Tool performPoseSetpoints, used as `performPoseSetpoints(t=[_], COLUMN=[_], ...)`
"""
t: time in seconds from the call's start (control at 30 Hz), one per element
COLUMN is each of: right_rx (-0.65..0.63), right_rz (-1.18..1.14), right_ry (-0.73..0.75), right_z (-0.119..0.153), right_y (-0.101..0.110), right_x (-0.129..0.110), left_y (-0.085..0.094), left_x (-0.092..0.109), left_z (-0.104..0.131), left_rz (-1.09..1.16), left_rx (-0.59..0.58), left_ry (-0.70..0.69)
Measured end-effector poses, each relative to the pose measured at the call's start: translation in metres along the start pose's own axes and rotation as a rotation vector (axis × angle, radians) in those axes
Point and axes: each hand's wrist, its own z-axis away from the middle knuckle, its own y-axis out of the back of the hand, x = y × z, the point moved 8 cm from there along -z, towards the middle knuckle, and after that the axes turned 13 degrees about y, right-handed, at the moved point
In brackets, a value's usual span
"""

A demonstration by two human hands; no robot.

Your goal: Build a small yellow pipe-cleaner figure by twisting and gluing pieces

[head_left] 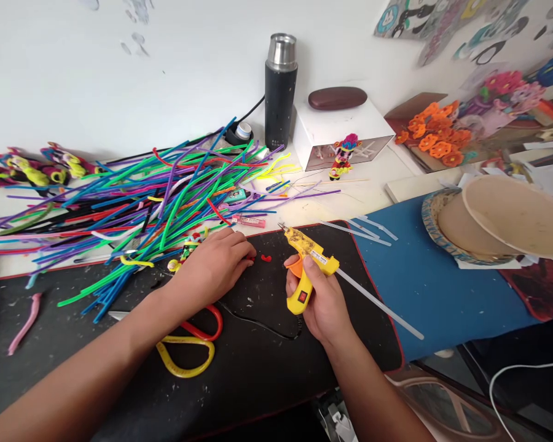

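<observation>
My right hand (325, 301) grips a yellow hot glue gun (308, 247), with fingers at its orange trigger. The nozzle points up and left, and a long translucent glue stick (382, 305) sticks out of the back. Over the black mat (258, 380), my left hand (221, 261) has its fingers curled together. A bit of red shows at its fingertips, too small to name. Just right of them lies a small curved red piece (266, 258). Scissors with one red and one yellow handle (187, 359) lie under my left forearm, partly hidden. A small colourful figure (191, 245) is half hidden behind my left wrist.
Many coloured pipe cleaners (166, 190) are heaped at the left and back. A finished figure (343, 158) stands before a white box (345, 120), near a black thermos (280, 92). Loose glue sticks (357, 232) lie on the blue mat (396, 288), left of a beige bucket (470, 224).
</observation>
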Motion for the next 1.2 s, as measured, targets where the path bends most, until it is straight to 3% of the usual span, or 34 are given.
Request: performPoseSetpoints(t=[0.43, 0.77, 1.2], right_rx=[0.000, 0.013, 0.012], right_rz=[0.012, 0.012, 0.002], right_ry=[-0.001, 0.001, -0.004], right_z=[0.001, 0.000, 0.000], right_y=[0.000, 0.001, 0.001], right_x=[-0.001, 0.000, 0.000], left_y=[0.004, 0.000, -0.004], left_x=[-0.004, 0.024, 0.020], left_z=[0.000, -0.011, -0.007], left_rz=[0.019, -0.043, -0.072], left_rx=[0.032, 0.024, 0.012], left_ry=[0.050, -0.037, -0.013])
